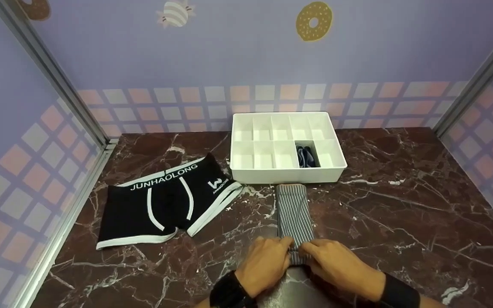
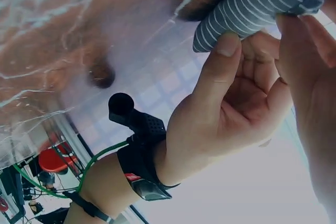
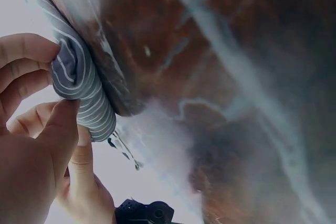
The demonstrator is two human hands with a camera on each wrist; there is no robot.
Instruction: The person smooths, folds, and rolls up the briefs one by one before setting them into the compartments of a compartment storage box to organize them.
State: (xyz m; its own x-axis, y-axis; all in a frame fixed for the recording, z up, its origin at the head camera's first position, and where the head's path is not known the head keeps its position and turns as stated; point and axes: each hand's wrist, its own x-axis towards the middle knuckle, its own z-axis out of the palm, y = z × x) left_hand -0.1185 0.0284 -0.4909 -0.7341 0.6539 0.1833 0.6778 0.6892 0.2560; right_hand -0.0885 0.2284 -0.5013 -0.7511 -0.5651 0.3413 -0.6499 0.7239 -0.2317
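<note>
A long, narrow folded strip of grey cloth with white stripes (image 1: 294, 209) lies lengthwise in front of the organiser box, its near end turned up into a roll. My left hand (image 1: 267, 259) pinches the left end of that roll between thumb and fingers. At the right end, my right hand (image 1: 336, 261) holds it the same way, close beside the left. Both wrist views show the rolled cloth (image 2: 247, 11) with thumbs against it; in the right wrist view the spiral end of the roll (image 3: 71, 66) faces the camera.
A white organiser box (image 1: 287, 175) with several compartments stands against the back wall; one front compartment holds dark folded cloth (image 1: 306, 156). Black boxer briefs with white trim (image 1: 169, 201) lie flat on the left of the brown marbled table (image 1: 400, 222). Walls enclose both sides.
</note>
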